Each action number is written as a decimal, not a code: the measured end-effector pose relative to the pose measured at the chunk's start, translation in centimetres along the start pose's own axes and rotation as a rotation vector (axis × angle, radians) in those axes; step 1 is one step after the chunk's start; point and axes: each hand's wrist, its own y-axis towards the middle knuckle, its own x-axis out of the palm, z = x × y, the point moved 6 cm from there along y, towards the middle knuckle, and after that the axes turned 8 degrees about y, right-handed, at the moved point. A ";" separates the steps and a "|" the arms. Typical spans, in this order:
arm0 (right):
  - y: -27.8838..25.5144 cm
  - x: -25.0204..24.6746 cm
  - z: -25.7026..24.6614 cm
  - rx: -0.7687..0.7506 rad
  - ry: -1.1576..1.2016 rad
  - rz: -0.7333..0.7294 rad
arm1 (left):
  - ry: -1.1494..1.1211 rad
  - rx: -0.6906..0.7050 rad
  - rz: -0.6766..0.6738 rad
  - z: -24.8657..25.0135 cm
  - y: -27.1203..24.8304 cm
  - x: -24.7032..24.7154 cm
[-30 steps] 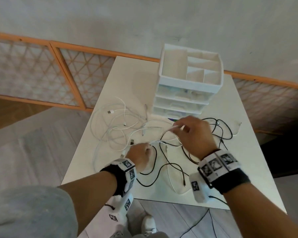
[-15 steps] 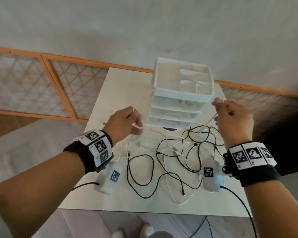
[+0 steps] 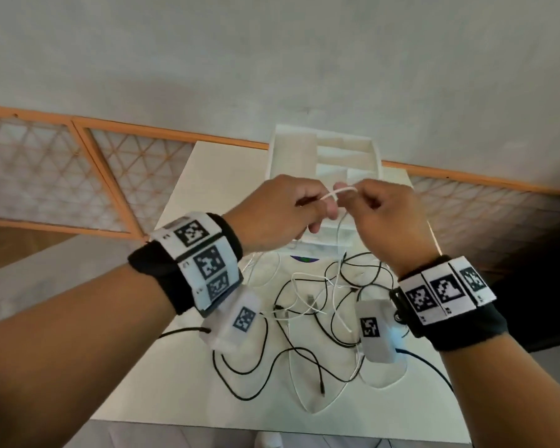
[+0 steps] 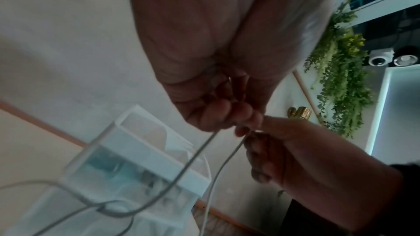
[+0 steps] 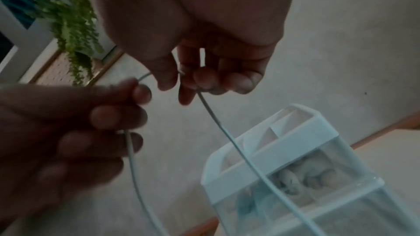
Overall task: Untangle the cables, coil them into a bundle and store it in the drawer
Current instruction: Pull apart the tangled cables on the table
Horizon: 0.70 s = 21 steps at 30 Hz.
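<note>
So the person's got the white cable (image 3: 338,192) pinched up in the air, left hand (image 3: 282,210) and right hand (image 3: 385,215) nearly touching, both curled round it with a short arc bridging the fingertips; two strands hang down from there toward the table (image 3: 175,367); the rest of the mess, black cables (image 3: 249,373) mixed with more white ones, sits on the table at about 6 o'clock from the hands; the drawer unit (image 3: 324,156) is just behind them at 12 o'clock, drawers look closed; cable looks light, thin and floppy, probably a bit slick, so it's best held near the fold and fed through the fingers, not yanked, since the plugs could snag; compared with half a second ago the hands were wide apart at 9 and 3 o'clock, now they've come together in the middle and higher up.
</note>
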 end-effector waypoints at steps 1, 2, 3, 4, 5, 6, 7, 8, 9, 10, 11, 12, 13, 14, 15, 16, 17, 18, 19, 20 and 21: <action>0.4 -0.4 0.3 0.028 0.018 0.030 | 0.055 -0.014 0.022 -0.7 0.2 0.3; 0.7 -1.2 1.0 0.070 0.066 0.078 | 0.128 -0.042 0.030 -1.9 0.2 0.6; 1.0 -2.3 1.8 0.117 0.125 0.143 | 0.200 -0.089 0.016 -3.5 0.0 1.0; 1.3 -3.4 2.3 0.163 0.182 0.186 | 0.254 -0.142 -0.010 -5.4 -0.5 1.5; 1.6 -4.4 3.1 0.213 0.227 0.223 | 0.288 -0.196 -0.035 -7.7 -1.2 2.1; 2.0 -5.3 4.0 0.268 0.264 0.246 | 0.301 -0.252 -0.051 -9.7 -1.9 2.6; 2.2 -6.0 4.7 0.314 0.294 0.261 | 0.299 -0.319 -0.056 -11.6 -2.8 3.1; 2.5 -6.5 5.5 0.354 0.321 0.270 | 0.293 -0.386 -0.051 -13.1 -3.5 3.5; 2.8 -6.9 6.2 0.385 0.335 0.278 | 0.287 -0.439 -0.042 -14.2 -4.1 3.8; 3.1 -7.1 6.9 0.412 0.332 0.279 | 0.281 -0.471 -0.041 -14.9 -4.5 4.1; 3.4 -7.2 7.4 0.434 0.326 0.273 | 0.279 -0.490 -0.046 -15.3 -4.8 4.3; 3.8 -7.0 7.9 0.454 0.328 0.256 | 0.280 -0.502 -0.051 -15.5 -4.9 4.5; 4.3 -6.9 8.4 0.474 0.344 0.238 | 0.282 -0.516 -0.052 -15.7 -4.9 4.5; 4.9 -6.7 9.0 0.493 0.368 0.222 | 0.284 -0.528 -0.047 -15.9 -5.0 4.5; 5.5 -6.8 9.3 0.503 0.403 0.219 | 0.284 -0.542 -0.041 -16.2 -5.0 4.4; 6.2 -7.0 9.6 0.501 0.448 0.235 | 0.284 -0.552 -0.035 -16.5 -5.1 4.4; 6.9 -7.4 9.7 0.476 0.498 0.260 | 0.286 -0.561 -0.030 -16.8 -5.2 4.3; 7.4 -7.9 9.6 0.443 0.548 0.290 | 0.290 -0.564 -0.019 -16.9 -5.3 4.2; 7.8 -8.7 9.5 0.404 0.582 0.324 | 0.291 -0.562 -0.003 -16.9 -5.4 4.1; 8.0 -9.1 9.3 0.366 0.602 0.337 | 0.282 -0.549 0.023 -16.8 -5.3 3.9; 8.2 -9.3 9.7 0.352 0.570 0.317 | 0.269 -0.534 0.056 -16.6 -5.3 3.6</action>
